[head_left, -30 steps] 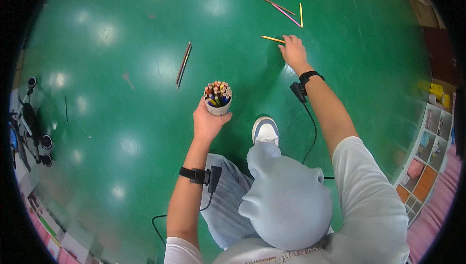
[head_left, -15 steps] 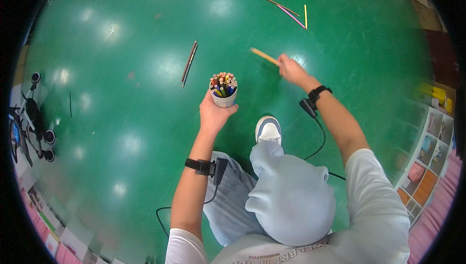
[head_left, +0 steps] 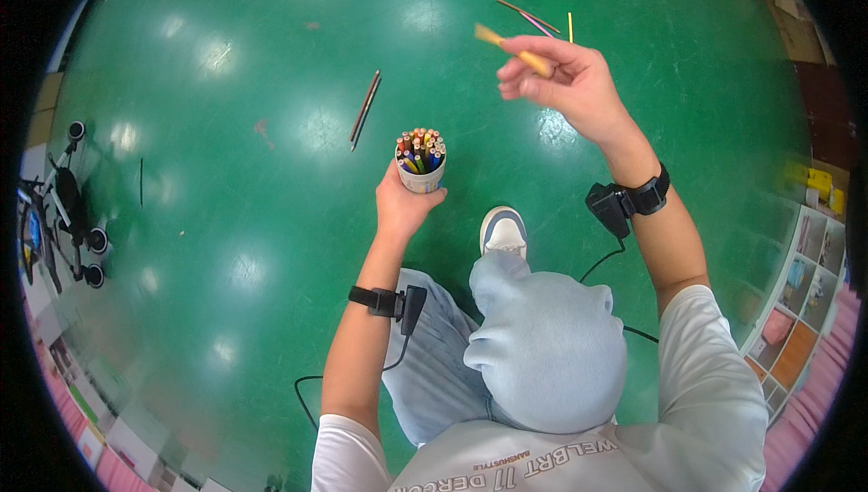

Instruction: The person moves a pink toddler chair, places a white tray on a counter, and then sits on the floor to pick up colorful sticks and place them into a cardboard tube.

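My left hand (head_left: 404, 209) is wrapped round a pale cup (head_left: 421, 183) packed with several coloured pencils (head_left: 419, 148), which stand upright with their ends showing at the top. Further forward and to the right, my right hand (head_left: 572, 85) is raised above the floor. Its fingers pinch an orange-yellow pencil (head_left: 537, 63), slanted and blurred at its far end. Beyond that hand a brown pencil (head_left: 527, 15), a pink pencil (head_left: 537, 25) and a yellow pencil (head_left: 570, 27) lie on the floor, the last two partly covered by the hand.
Two dark pencils (head_left: 365, 110) lie side by side left of the cup on the green floor (head_left: 244, 184). A thin dark stick (head_left: 141, 183) lies near a wheeled black frame (head_left: 72, 198) at far left. Shelving (head_left: 796, 311) stands at right; my shoe (head_left: 503, 231) is below the cup.
My right hand has moved up and slightly right, turning so that its fingers show, with the pencil still in it. The left hand keeps the cup nearly where it was.
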`<action>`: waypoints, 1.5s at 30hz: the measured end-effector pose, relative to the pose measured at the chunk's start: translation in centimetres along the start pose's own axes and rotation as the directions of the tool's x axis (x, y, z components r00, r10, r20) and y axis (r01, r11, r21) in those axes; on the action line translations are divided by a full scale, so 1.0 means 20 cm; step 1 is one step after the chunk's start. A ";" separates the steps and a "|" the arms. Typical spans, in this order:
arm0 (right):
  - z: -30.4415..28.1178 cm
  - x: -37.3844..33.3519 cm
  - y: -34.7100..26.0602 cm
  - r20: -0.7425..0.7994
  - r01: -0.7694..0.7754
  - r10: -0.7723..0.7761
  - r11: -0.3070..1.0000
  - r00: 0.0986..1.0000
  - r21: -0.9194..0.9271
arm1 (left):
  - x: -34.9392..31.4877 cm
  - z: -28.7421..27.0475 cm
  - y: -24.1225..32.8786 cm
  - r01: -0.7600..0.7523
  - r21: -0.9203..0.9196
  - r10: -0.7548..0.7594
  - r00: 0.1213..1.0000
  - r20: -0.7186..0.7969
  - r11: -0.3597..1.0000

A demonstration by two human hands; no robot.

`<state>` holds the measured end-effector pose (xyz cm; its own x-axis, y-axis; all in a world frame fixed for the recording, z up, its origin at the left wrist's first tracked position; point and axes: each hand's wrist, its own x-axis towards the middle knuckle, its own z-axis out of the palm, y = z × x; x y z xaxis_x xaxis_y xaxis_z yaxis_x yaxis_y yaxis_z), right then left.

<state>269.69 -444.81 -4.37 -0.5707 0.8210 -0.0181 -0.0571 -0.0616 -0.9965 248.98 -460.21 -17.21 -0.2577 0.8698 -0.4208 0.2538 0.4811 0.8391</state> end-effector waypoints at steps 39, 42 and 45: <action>0.42 0.00 1.41 0.119 0.102 0.027 0.355 0.992 -0.929 | 0.05 -0.07 -0.48 0.147 -0.020 -0.148 0.973 -0.179 0.989; 0.51 0.05 1.35 0.015 -0.004 0.054 0.333 0.998 -0.943 | 0.02 -0.08 -0.49 0.167 -0.032 -0.170 0.966 -0.195 0.985; 0.55 0.15 1.37 0.024 -0.009 0.128 0.248 0.992 -0.969 | 0.01 -0.03 -0.47 0.176 -0.011 -0.175 0.963 -0.203 0.984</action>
<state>257.39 -450.41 -30.77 -0.5926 0.7926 -0.1432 0.7843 0.5274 -0.3266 245.94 -464.63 -24.95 -0.4820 0.7317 -0.4821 0.1942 0.6257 0.7555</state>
